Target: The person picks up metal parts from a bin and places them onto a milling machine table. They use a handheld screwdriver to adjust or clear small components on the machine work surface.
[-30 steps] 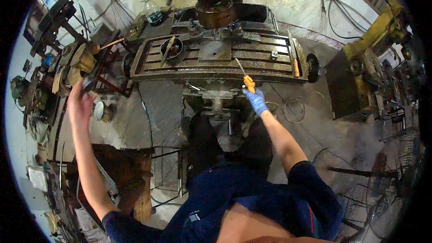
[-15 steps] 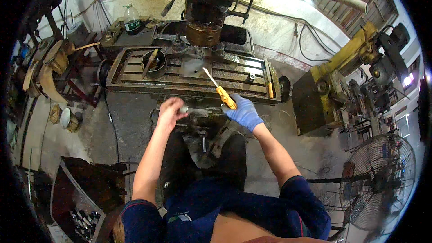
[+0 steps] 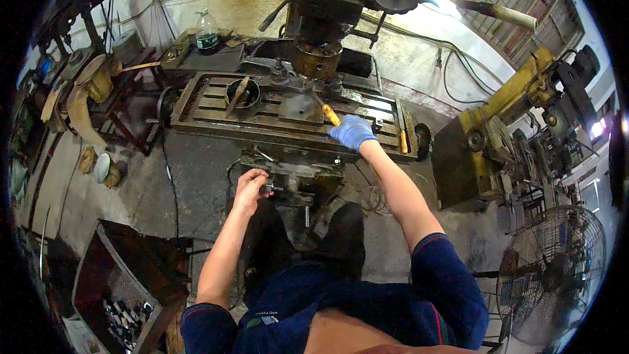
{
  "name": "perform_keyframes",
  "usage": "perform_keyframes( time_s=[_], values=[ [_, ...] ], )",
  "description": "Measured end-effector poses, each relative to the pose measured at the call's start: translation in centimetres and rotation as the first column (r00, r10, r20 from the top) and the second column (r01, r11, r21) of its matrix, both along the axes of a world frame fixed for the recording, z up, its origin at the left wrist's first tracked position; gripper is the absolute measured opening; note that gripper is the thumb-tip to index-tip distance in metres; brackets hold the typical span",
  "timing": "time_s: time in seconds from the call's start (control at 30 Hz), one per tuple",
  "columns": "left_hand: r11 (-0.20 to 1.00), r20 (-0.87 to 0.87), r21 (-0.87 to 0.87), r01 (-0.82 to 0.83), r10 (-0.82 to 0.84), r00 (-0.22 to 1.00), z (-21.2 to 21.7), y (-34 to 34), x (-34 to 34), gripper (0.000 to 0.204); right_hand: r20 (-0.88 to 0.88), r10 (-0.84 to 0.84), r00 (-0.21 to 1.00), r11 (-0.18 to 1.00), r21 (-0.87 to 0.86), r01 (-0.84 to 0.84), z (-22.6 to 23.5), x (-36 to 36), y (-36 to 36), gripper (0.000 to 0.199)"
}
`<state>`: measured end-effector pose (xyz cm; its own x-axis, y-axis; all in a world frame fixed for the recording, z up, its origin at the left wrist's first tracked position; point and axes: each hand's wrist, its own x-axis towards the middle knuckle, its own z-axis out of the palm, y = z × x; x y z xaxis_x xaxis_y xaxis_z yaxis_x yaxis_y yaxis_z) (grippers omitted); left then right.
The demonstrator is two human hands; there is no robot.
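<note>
My right hand [image 3: 354, 132], in a blue glove, is closed round the yellow handle of a screwdriver [image 3: 331, 115]. The tool's blurred shank points up and left, over a flat grey plate [image 3: 298, 109] on the slotted machine table [image 3: 229, 130]. My bare left hand [image 3: 251, 190] is low, in front of the table and above my left knee. Its fingers pinch a small grey metal piece [image 3: 267, 188], mostly hidden, so its exact kind cannot be told. Above the plate hangs the machine's round spindle head [image 3: 317, 60].
A black pot [image 3: 252, 100] with a brush in it stands on the table's left half. Another yellow-handled tool [image 3: 403, 139] lies along the right edge. A bin of metal pieces [image 3: 105, 242] is at lower left. A caged fan [image 3: 553, 272] stands at lower right.
My right hand has moved up and right with the screwdriver, bringing it over the table. My left hand has dropped lower, with the small metal piece. The whole view has shifted slightly.
</note>
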<state>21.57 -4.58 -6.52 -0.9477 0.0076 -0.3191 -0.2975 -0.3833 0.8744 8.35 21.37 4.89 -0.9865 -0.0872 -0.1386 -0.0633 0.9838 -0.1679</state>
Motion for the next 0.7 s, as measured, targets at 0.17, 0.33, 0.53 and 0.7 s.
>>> perform_keyframes(
  time_s=[0.17, 0.33, 0.53, 0.7],
  values=[
    [1.0, -0.03, -0.016, -0.018, 0.017, 0.999, 1.1, 2.6, -1.3, 0.007, 0.006, -0.008, 1.0, 0.997, -0.081, 0.008, 2.2, 2.7, 1.0, 0.059],
    [0.995, -0.117, -0.058, 0.083, -0.09, 0.989, 1.4, 5.2, -2.5, 0.008, 0.019, 0.034, 0.999, 0.999, -0.04, -0.033, 2.3, 1.0, 0.9, 0.056],
    [0.941, -0.122, -0.327, 0.085, -0.131, 0.984, 3.3, 3.0, -3.0, 0.013, 0.148, 0.171, 0.974, 0.963, -0.235, -0.133, 1.9, 6.4, 2.7, 0.055],
    [0.815, -0.236, -0.572, 0.093, -0.272, 0.933, 4.3, 3.3, -8.0, 0.019, 0.099, 0.405, 0.909, 0.887, -0.282, -0.365, -0.6, 11.9, 6.5, 0.052]
  ],
)
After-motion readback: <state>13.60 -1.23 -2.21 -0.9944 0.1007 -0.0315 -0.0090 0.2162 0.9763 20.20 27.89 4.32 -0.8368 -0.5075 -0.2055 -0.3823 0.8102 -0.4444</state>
